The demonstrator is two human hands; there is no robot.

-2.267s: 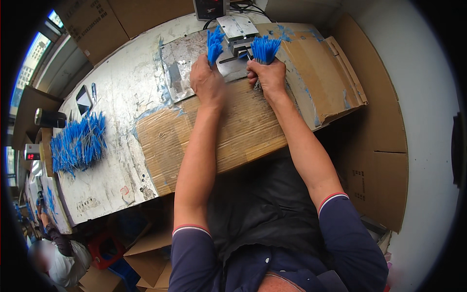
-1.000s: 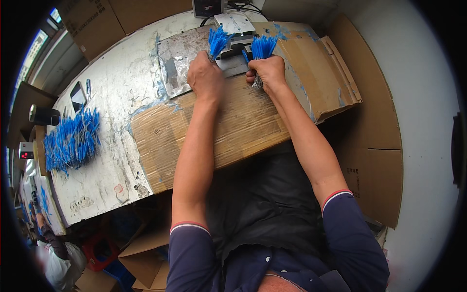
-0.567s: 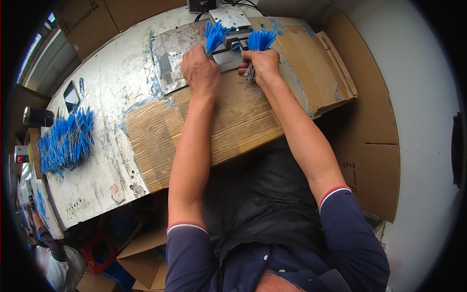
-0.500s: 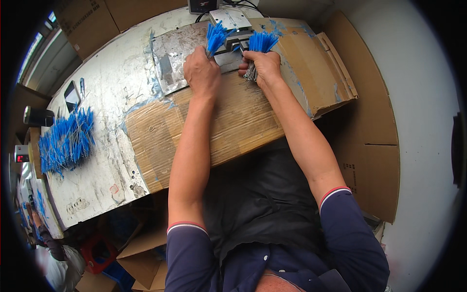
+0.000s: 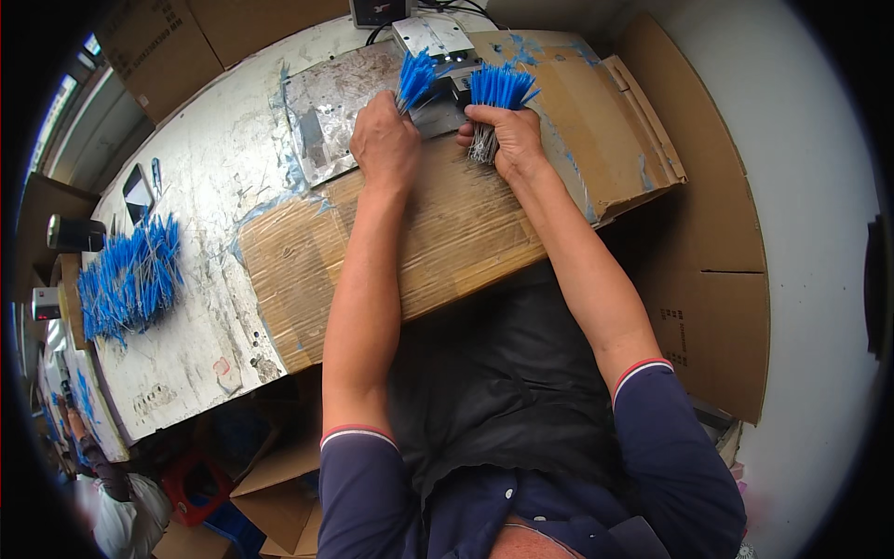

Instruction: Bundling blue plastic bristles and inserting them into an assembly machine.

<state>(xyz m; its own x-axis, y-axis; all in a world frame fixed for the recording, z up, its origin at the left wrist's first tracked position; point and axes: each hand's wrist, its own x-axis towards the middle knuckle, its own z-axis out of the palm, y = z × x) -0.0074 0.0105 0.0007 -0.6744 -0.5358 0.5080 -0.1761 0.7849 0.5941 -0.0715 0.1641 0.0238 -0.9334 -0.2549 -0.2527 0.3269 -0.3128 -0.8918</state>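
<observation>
My left hand point(image 5: 384, 140) grips a small bunch of blue-sleeved wires point(image 5: 414, 78) that fans out above the fist. My right hand point(image 5: 505, 138) clasps a thicker bunch of blue wires point(image 5: 497, 89) whose bare grey ends point(image 5: 480, 146) hang below the fingers. Both bunches point toward a small grey metal machine point(image 5: 430, 39) at the far edge of the bench. Both forearms rest over a sheet of brown cardboard point(image 5: 438, 233) laid on the worn white workbench point(image 5: 196, 177).
A large pile of loose blue wires point(image 5: 128, 278) lies at the bench's left end, near a phone point(image 5: 138, 193) and a dark cylinder point(image 5: 73, 233). A metal plate point(image 5: 321, 112) lies left of the machine. Cardboard sheets point(image 5: 717, 279) line the right wall; open boxes point(image 5: 270, 484) sit below.
Both hands with their wire bunches have stayed at the machine, shifting only slightly; the view has drifted a little, so the pile at the left sits nearer the rim.
</observation>
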